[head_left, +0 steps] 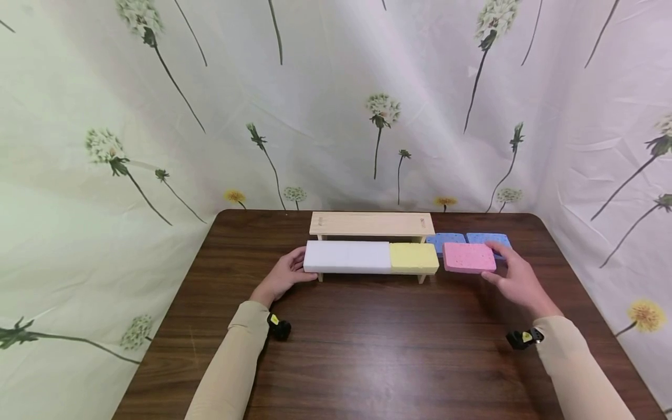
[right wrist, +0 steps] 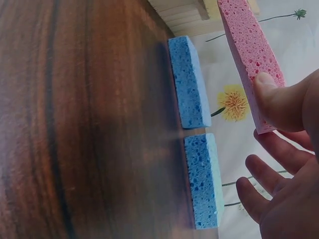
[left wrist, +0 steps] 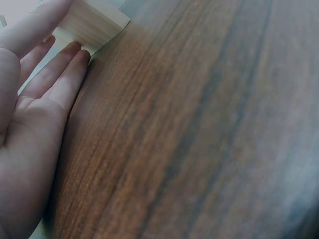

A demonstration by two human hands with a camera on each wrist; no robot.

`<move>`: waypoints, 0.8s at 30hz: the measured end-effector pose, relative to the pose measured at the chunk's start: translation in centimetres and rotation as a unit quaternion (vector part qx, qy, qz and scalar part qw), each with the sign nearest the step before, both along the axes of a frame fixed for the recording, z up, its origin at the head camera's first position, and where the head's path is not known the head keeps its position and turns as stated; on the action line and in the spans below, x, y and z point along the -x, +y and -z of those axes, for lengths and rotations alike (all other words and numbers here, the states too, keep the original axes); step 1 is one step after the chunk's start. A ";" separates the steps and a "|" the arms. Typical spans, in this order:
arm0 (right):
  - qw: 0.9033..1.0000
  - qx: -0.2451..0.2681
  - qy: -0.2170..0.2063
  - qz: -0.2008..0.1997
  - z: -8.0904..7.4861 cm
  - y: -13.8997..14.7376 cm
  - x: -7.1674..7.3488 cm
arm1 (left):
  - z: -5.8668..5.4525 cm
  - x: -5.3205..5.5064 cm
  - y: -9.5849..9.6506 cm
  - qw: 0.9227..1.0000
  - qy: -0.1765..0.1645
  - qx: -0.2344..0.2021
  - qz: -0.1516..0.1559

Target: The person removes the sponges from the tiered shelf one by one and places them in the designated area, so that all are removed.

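Head view shows my right hand (head_left: pixel 517 283) pinching the right end of the pink sponge (head_left: pixel 469 258) between thumb and fingers, raised off the table (head_left: pixel 362 350) just right of the yellow sponge (head_left: pixel 413 255), a narrow gap between. My left hand (head_left: pixel 283 273) is at the left end of the white block (head_left: pixel 346 256), thumb and fingers apart, the fingers nearly straight. Block and yellow sponge sit end to end on a wooden support (head_left: pixel 422 279); a shelf (head_left: pixel 371 223) stands behind. Two blue sponges (right wrist: pixel 189 82) lie on the table beyond the pink one.
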State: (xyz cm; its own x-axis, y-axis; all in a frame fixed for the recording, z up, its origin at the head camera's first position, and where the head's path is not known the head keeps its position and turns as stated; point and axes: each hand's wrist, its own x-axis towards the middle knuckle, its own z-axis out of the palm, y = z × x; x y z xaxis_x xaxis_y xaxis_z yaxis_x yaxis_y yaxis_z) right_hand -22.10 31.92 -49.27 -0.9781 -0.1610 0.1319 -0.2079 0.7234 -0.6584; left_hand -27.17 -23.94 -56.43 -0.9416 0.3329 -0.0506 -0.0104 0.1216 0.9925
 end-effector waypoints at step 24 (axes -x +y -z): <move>0.999 -0.024 0.016 -0.024 2.9 0.3 -0.4 | 0.3 0.1 -0.1 1.000 0.007 -0.006 0.007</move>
State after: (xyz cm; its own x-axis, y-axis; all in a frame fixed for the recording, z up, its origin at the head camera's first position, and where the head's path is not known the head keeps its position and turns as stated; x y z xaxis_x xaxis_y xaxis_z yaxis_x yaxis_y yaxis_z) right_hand -21.73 32.19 -52.16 -0.9645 -0.2139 0.1549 -0.2636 0.7428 -0.6155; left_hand -27.26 -24.04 -56.72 -0.9375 0.3463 -0.0338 0.0049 0.1104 0.9939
